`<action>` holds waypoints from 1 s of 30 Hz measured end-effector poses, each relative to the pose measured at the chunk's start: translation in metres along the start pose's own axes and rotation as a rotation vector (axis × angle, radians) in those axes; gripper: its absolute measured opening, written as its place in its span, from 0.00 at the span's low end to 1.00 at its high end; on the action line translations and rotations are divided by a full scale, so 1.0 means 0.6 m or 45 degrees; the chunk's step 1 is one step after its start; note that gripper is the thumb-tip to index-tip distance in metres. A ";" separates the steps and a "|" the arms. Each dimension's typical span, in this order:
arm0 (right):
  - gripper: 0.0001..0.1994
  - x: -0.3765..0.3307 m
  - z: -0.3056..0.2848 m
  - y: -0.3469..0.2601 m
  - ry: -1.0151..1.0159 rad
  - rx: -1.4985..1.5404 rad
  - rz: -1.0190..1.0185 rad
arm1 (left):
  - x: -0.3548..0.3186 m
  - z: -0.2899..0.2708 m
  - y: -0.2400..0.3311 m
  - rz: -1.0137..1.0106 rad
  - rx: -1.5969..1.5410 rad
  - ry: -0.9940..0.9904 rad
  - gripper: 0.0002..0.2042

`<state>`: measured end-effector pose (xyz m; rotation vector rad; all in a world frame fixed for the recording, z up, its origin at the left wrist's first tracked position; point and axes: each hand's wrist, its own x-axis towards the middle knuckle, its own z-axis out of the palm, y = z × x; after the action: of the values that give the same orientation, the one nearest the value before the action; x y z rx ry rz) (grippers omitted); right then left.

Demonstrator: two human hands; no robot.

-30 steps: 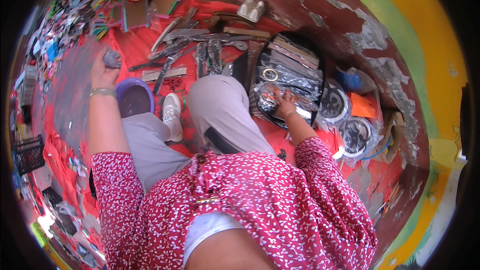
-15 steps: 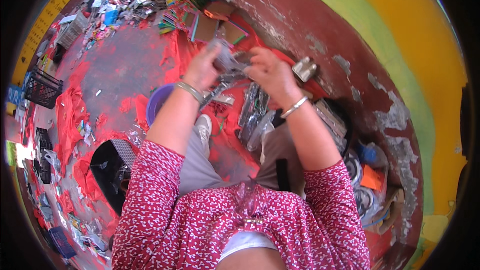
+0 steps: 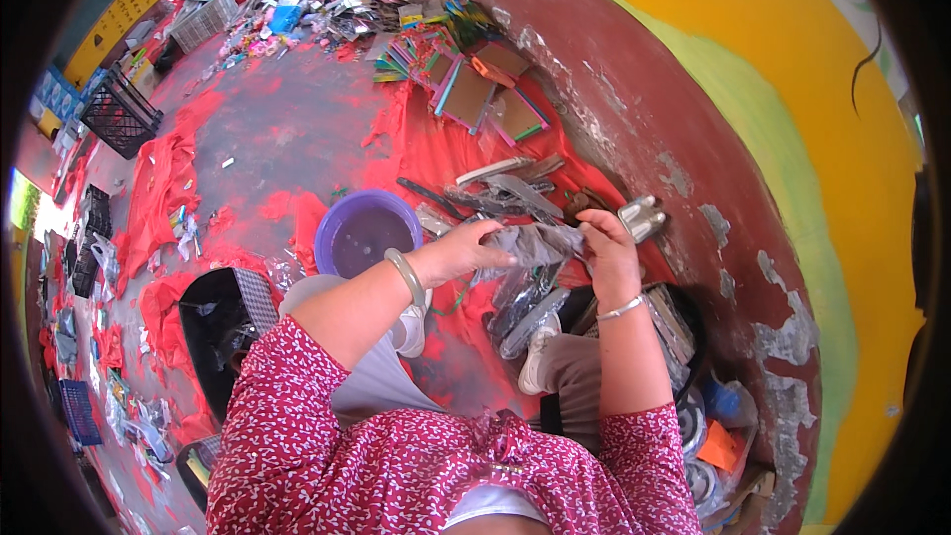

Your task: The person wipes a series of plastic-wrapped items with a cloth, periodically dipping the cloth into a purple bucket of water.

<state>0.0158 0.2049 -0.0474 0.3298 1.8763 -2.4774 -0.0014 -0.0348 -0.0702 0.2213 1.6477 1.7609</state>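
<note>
A crumpled greyish piece (image 3: 535, 243), thin plastic or cloth, stretches between my two hands. Its left end is pinched in the fingers of my left hand (image 3: 464, 250), and my right hand (image 3: 609, 256) grips the right end. Below it, several plastic-wrapped dark items (image 3: 525, 302) lie on red sheeting by my shoes. More wrapped pieces (image 3: 510, 196) are spread just beyond my hands. A purple basin (image 3: 369, 234) holding dark liquid stands left of my left hand. Near my right hand, a metallic object (image 3: 642, 218) rests against the wall.
Coloured-edge boards (image 3: 471, 94) lie on the red sheet (image 3: 396, 144) farther off. A black container (image 3: 213, 322) with a checked side stands at my left. A peeling red wall (image 3: 634, 114) curves along the right. Far left sits a black crate (image 3: 121, 111).
My hands have come nearer my body and to the right, with the greyish piece now drawn out sideways between them. The head view has shifted, showing more of the purple basin.
</note>
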 end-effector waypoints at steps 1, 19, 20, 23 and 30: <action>0.06 0.003 0.000 -0.009 0.009 0.143 0.042 | -0.008 0.006 0.024 0.061 0.096 0.047 0.25; 0.08 -0.046 0.068 -0.101 -0.171 -0.174 -0.525 | 0.024 0.063 0.112 0.528 0.470 -0.348 0.15; 0.09 -0.050 0.065 -0.110 -0.138 -0.080 -0.473 | 0.026 0.056 0.105 0.456 0.555 -0.309 0.14; 0.12 -0.039 0.040 -0.115 -0.123 -0.083 -0.450 | 0.037 0.026 0.089 0.617 0.673 -0.239 0.11; 0.21 -0.017 0.026 -0.090 -0.550 -0.781 -0.150 | 0.000 0.016 0.116 0.828 0.546 0.108 0.06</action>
<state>0.0156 0.2037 0.0098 -0.3101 2.3351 -1.6926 -0.0222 -0.0230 -0.0040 0.9843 2.1671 1.8433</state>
